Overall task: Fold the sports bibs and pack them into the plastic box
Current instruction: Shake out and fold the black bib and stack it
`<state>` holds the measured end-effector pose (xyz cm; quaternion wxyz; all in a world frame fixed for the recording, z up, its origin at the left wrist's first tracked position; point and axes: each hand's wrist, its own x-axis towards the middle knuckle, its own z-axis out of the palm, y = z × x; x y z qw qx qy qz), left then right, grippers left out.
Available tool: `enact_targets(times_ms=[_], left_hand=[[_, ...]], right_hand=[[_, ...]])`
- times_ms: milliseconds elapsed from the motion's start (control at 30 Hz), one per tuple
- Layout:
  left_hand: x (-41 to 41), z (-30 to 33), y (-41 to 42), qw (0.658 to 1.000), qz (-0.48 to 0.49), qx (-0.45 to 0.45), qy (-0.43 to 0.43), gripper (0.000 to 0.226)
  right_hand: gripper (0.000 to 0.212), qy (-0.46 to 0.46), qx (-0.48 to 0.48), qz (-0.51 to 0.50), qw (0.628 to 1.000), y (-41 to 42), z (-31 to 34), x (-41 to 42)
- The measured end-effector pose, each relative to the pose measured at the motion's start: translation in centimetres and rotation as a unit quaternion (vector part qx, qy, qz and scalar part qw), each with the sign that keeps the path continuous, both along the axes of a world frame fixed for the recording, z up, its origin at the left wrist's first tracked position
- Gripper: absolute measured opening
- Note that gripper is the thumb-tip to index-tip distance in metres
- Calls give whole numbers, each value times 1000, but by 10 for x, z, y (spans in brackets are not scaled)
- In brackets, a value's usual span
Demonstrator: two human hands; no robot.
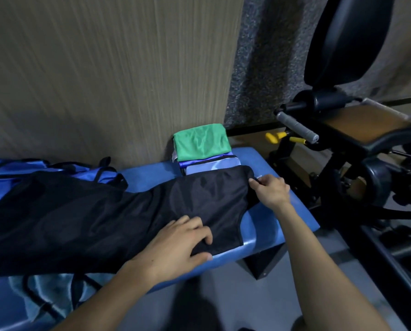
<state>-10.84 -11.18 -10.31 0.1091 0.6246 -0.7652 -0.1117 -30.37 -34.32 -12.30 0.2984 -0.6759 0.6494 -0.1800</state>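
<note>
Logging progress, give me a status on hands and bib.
Left hand flat on black bib. Right hand pinching its far corner. Bib unfolded on bench. Nothing blocking.

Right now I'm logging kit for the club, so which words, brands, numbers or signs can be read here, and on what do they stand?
None can be read.
Black bib: plain fabric, no print showing.
Green bib: plain, no print showing.
Small white tag at the black bib's edge by the right hand: too small and blurred to read.
Gym machine: no label legible.
</note>
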Motion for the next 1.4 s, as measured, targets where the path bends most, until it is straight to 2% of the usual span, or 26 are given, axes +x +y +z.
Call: enact_targets(times_ms=[67,200,333,500,567,700,800,900,1067,1200,1267,1333,1400], left_hand=[[2,-2,-2,1000,2,7,8,28],[3,-4,-3,1000,1,-4,5,30],[-2,-9,-5,995,-22,-56,-81,42],[-9,-13,-5,987,-25,-135,-81,18],[-9,-12,-6,987,-17,-145,-72,16],[-4,4,-3,991,2,-129,21,13],[0,12,-1,992,-13,-119,39,12],[1,8,3,994,-42,-102,20,11],[3,5,6,995,-50,-82,13,23],[9,6,6,995,-18,-103,1,18],[11,3,7,992,-6,-126,-11,15],[14,-2,7,990,21,-137,-35,26],[19,-6,9,992,69,-82,-71,51]], right_hand=[[31,-81,-13,-35,996,-1,-1,0],[29,-251,-7,-52,967,1,9,-2],[25,-311,-3,-70,948,0,19,-7],[55,-238,46,-87,966,1,20,-13],[48,-226,52,-93,968,3,22,-13],[16,-266,81,-91,956,10,34,-10],[12,-316,65,-106,940,13,45,-17],[11,-285,73,-104,950,20,41,-28],[17,-267,100,-102,953,28,41,-37],[32,-211,82,-91,970,30,33,-30],[29,-187,77,-76,976,32,36,-29],[23,-187,76,-65,977,29,40,-35],[26,-198,82,-63,975,27,41,-45]])
